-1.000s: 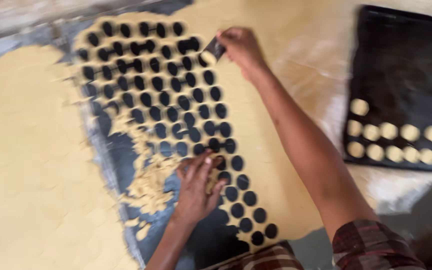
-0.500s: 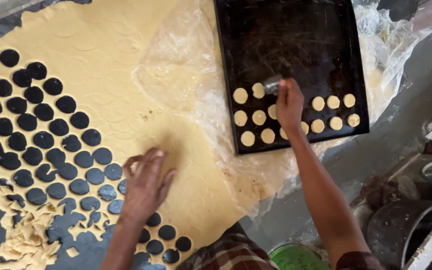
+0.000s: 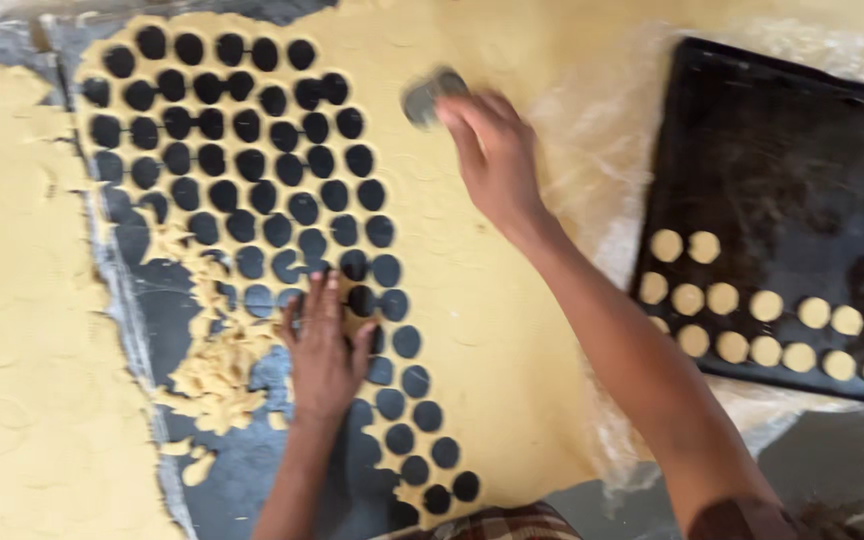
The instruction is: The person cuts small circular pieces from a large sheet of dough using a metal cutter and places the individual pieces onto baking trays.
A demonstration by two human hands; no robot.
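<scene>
I see right hand (image 3: 497, 160) closed round small round cutter (image 3: 430, 97), blurred, over uncut dough sheet (image 3: 472, 300), just right of punched hole rows (image 3: 242, 150). Left hand (image 3: 324, 345) flat, open, empty, pressing hole rows' lower edge. Tray (image 3: 782, 130) with cut rounds (image 3: 767, 325) lies well right of rows.

Motion blurs the small round cutter (image 3: 430, 95) at the right hand (image 3: 497, 160), so its rim and the fingers' hold on it cannot be made out. The left hand (image 3: 324, 345) covers part of the punched dough sheet (image 3: 472, 300) beneath its palm. Both forearms run out at the bottom edge. The black baking tray (image 3: 782, 130) is cut off at the right edge, and its dough discs (image 3: 767, 305) are soft in outline. The dark surface (image 3: 242, 470) continues past the bottom edge.
</scene>
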